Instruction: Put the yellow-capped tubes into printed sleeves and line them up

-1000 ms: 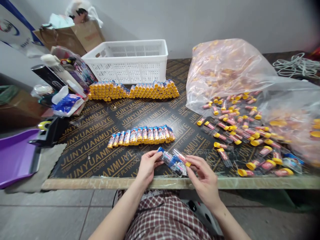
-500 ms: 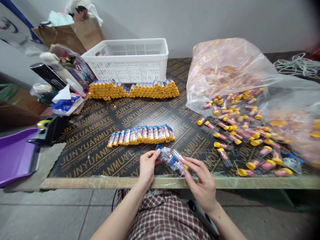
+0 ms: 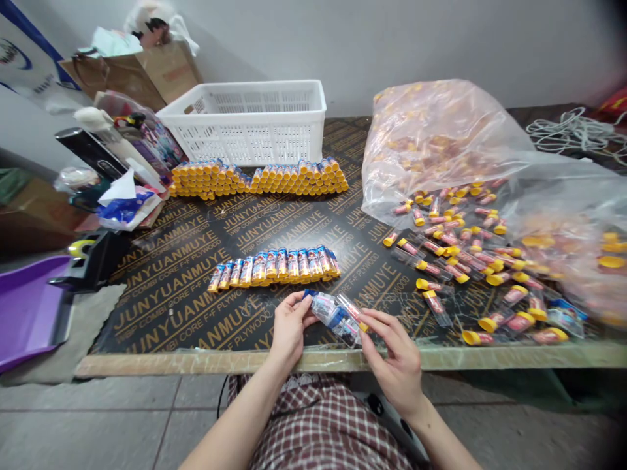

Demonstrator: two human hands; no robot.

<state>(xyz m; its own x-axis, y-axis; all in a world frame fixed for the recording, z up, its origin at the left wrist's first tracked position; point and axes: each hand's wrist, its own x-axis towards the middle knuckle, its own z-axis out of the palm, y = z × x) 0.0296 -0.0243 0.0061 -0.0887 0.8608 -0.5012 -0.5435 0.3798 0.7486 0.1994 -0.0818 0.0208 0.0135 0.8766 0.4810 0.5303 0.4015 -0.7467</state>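
Observation:
My left hand [image 3: 290,326] pinches the blue end of some clear printed plastic wrappers [image 3: 324,309] at the table's front edge. Between the fingertips of my right hand [image 3: 394,352] is a clear tube [image 3: 351,309] with a yellow cap, lying over the wrappers. Just beyond my hands lies a row of blue and yellow wrapped tubes [image 3: 277,264]. Farther back, more wrapped tubes [image 3: 210,179] are stacked with their yellow ends facing me. Loose yellow-capped tubes [image 3: 435,307] with pink-red contents are scattered to the right.
A white plastic basket [image 3: 249,134] stands behind the stacked tubes. At the back right is a large translucent bag [image 3: 435,130] of tubes. On the left are a purple dustpan-like tray [image 3: 29,307], a black tape dispenser [image 3: 91,261] and a paper bag [image 3: 171,72].
The camera view has shifted slightly. Both hands keep nearly the same hold, and the wrappers between them have bent a little.

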